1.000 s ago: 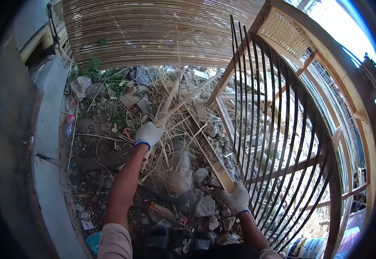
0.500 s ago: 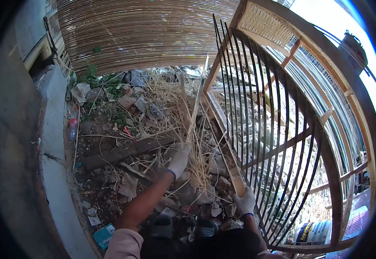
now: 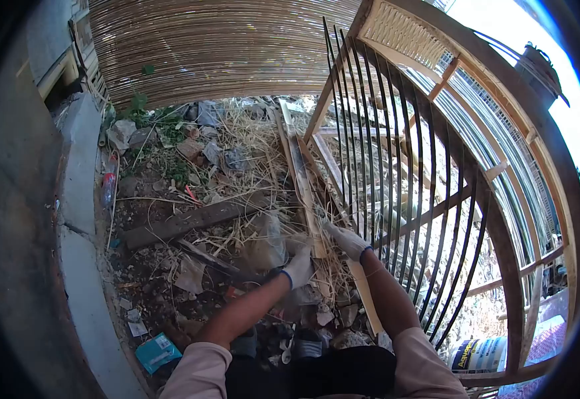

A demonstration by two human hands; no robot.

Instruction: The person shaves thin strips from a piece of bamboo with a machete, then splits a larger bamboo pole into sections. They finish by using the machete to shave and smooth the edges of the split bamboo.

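Note:
Both hands wear white work gloves with blue cuffs. My left hand [image 3: 298, 267] is low over the ground at the near end of a wooden strip [image 3: 308, 205]; its fingers are smeared by motion, and I cannot tell what they hold. My right hand [image 3: 346, 241] reaches in from the other side, fingers stretched toward the same strip's edge. Under my right forearm lies a pale flat slat [image 3: 364, 292], partly hidden. Dry straw [image 3: 326, 282] and thin split sticks lie tangled around both hands. A crumpled clear plastic piece [image 3: 271, 236] lies left of the strips.
A wooden frame with dark curved bars [image 3: 430, 166] leans at my right, with a labelled bucket [image 3: 479, 356] behind it. A dark plank [image 3: 183, 226] lies among rubble on the left. Beyond are a concrete ledge [image 3: 80, 173], a teal box [image 3: 157, 352] and a bamboo screen [image 3: 223, 53].
The upright strips in my left hand now lie on the ground. My left hand has come lower and nearer. My right hand has left the slat's end and moved forward and left.

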